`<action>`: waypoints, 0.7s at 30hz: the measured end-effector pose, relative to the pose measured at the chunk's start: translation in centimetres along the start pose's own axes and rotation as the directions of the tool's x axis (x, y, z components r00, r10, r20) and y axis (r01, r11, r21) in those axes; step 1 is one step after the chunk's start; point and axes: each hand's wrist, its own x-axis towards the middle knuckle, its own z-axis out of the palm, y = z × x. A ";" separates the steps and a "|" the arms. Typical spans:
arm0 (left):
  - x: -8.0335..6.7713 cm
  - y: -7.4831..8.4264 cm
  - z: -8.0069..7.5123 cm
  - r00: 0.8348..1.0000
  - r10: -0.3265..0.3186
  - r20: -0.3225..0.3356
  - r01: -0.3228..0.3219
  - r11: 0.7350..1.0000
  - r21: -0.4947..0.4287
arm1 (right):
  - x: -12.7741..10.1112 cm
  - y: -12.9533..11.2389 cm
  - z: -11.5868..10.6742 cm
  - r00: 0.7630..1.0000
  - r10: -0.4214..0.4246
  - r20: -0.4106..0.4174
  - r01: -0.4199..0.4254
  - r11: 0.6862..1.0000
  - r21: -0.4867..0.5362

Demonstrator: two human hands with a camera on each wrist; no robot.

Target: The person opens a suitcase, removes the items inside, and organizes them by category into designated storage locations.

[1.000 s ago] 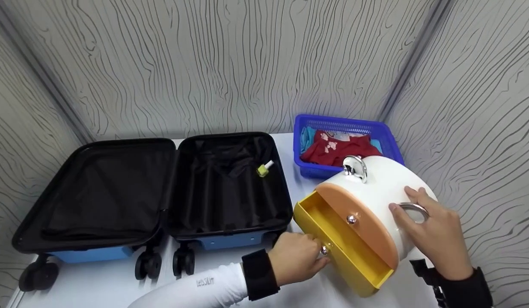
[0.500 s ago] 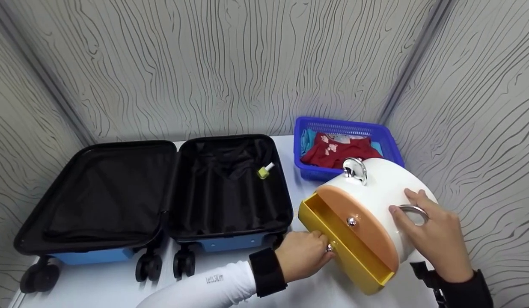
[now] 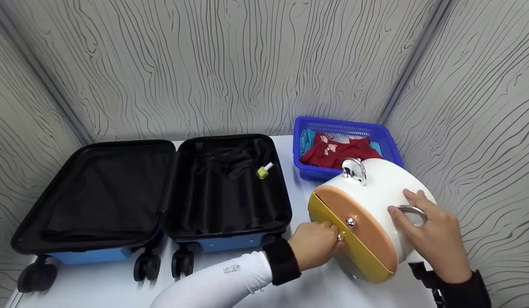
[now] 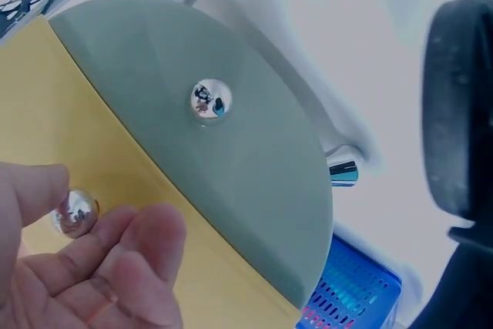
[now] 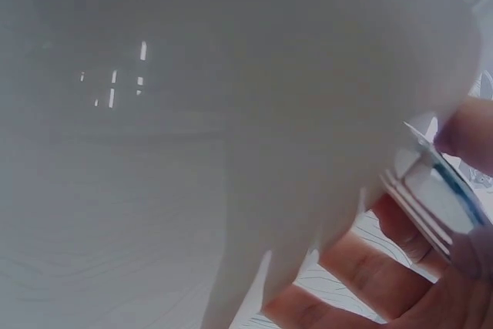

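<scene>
A white half-round jewelry box (image 3: 375,184) stands angled at the right, with an orange upper front (image 3: 346,205) and a yellow drawer (image 3: 363,252) below. In the head view, the drawer front lies almost flush, with a thin dark gap at its far end. My left hand (image 3: 316,246) pinches the drawer's shiny round knob (image 4: 75,214) between thumb and fingers. On the box's near side, my right hand (image 3: 438,233) rests with spread fingertips against the white shell, astride a silver ring handle (image 3: 414,209). Parts of its fingers are hidden behind the shell in the right wrist view.
An open suitcase (image 3: 174,171) with black lining lies at the left, its wheels towards me. A small yellow-green bottle with white cap (image 3: 263,171) lies inside it. Behind the box is a blue basket (image 3: 307,173) of folded red and blue clothes (image 3: 337,152). Patterned walls enclose the table.
The left hand has pushed the yellow drawer inward, from well out to almost flush with the orange front. The right hand has stayed in place on the white shell.
</scene>
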 end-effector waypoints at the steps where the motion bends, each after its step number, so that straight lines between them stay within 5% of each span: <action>1: 0.1 0.1 0.0 1.000 -0.003 0.001 0.003 1.000 -0.002 | 0.0 0.0 0.0 1.000 -0.007 -0.003 0.007 1.000 0.007; 11: 0.1 0.0 1.0 1.000 -0.019 -0.014 0.018 1.000 -0.016 | 0.3 -0.1 -0.1 1.000 -0.012 0.012 0.012 1.000 -0.002; 21: 0.2 0.8 3.4 0.996 -0.040 0.075 0.043 0.999 -0.029 | 0.1 0.0 -0.4 0.999 0.035 0.035 -0.034 0.999 -0.012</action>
